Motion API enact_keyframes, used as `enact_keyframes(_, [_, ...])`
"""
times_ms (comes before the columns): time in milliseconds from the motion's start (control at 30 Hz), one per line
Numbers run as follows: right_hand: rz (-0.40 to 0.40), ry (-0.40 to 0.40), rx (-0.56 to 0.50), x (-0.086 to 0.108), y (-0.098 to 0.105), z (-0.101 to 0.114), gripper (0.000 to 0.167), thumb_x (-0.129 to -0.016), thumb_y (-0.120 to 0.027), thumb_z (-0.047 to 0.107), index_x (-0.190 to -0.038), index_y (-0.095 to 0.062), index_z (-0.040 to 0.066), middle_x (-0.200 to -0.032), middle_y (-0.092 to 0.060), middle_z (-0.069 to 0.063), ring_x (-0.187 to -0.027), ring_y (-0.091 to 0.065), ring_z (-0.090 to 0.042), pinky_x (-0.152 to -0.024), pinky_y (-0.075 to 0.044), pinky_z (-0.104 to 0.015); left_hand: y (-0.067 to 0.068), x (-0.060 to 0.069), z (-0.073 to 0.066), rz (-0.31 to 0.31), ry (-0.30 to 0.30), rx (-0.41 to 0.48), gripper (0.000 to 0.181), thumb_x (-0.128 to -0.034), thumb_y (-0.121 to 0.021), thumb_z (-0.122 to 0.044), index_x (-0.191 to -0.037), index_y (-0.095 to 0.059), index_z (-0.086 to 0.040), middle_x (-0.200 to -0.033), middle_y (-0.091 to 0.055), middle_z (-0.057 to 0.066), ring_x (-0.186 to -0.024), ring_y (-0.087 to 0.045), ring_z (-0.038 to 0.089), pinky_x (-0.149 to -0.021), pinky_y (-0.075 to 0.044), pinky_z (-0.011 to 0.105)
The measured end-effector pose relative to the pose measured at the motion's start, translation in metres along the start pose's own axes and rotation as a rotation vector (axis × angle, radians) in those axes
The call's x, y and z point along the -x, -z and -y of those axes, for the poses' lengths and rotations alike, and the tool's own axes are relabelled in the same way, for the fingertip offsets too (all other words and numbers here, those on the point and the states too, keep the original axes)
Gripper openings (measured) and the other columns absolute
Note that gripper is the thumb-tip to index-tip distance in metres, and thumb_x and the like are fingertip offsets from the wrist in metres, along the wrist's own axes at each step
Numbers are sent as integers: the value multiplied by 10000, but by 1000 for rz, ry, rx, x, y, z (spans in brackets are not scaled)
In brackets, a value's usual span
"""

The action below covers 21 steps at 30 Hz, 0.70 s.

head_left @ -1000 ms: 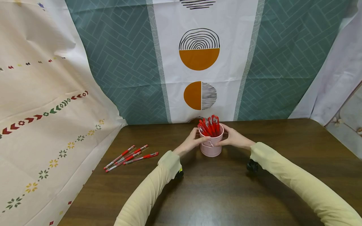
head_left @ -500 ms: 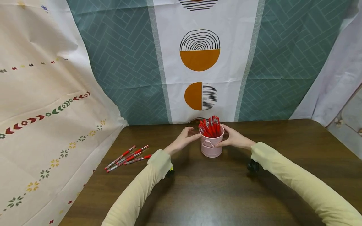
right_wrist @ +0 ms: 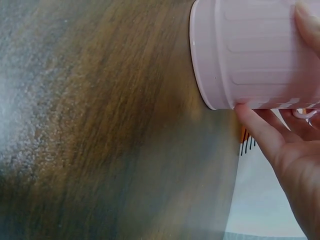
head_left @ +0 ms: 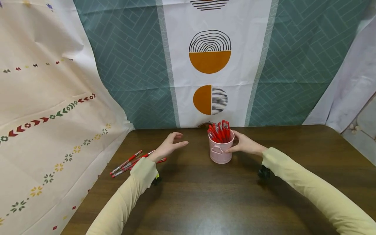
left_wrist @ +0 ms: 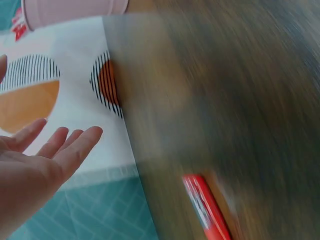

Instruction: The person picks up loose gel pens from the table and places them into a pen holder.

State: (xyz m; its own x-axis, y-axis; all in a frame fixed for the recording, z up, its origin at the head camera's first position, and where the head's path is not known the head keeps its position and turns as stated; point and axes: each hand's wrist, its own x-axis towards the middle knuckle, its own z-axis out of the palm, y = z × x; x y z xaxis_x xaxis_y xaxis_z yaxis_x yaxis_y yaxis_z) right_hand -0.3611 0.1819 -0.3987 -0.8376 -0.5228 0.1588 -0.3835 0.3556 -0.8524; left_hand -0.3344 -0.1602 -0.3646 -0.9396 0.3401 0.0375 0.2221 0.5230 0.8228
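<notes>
In the head view a pink pail [head_left: 221,157] stands upright at the back of the table, packed with several red-capped pens [head_left: 220,133]. My right hand [head_left: 247,143] grips the pail's right side, thumb at the front and fingers curving behind; the right wrist view shows fingers against the ribbed pink wall [right_wrist: 270,55]. To the left, my left hand [head_left: 168,146] is in the air, its fingers loosely spread and holding nothing. Several loose red pens [head_left: 126,162] lie under and beside the left forearm, partly hidden by it. One red pen [left_wrist: 206,207] shows in the left wrist view.
The brown wooden table [head_left: 199,195] ends at the back against a hanging green and white cloth [head_left: 138,65]. A cream patterned cloth [head_left: 58,130] hangs along the left side, with a pale cloth [head_left: 337,85] at the right.
My left hand has let go of the pail and moved left toward the loose pens. My right hand keeps its grip on the pail, which has stayed in place.
</notes>
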Motion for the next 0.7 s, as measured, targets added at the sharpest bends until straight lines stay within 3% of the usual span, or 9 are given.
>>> enact_keyframes(167, [25,1,17,-6,-2,2,819,-689,-796,219,-1334,-338,7,-1264,-465,-150,-1109,-461,-281,-896,-381,-434,21,16,12,-24,17,-47,617,-833,-629,-385,-1269,-406,-10,-1283,-351,153,-1167,-358,306,-929,-325,438])
enact_keyframes(367, [61,7,2,-13,-6,8,800,-699,-788,192,-1325,-334,-13,-1249,-469,-162,-1100,-463,-292,-894,-383,-430,48,34,26,-44,18,-200,536,-831,-634,-354,-1194,-487,12,-1219,-415,190,-1117,-389,355,-908,-333,440])
enact_keyframes(500, [78,-2,8,-14,-8,8,805,-696,-790,229,-1329,-339,17,-1247,-477,-130,-1092,-470,-264,-884,-398,-407,61,45,33,-44,50,-272,505,-830,-636,-312,-1172,-496,33,-1202,-440,226,-1098,-398,377,-907,-327,462])
enact_keyframes(700, [32,-34,27,-2,0,5,803,-695,-791,231,-1326,-341,25,-1231,-482,-130,-1066,-475,-277,-846,-426,-418,66,41,45,-15,67,-355,529,-815,-663,-294,-1165,-480,58,-1131,-458,242,-1015,-456,362,-848,-384,430])
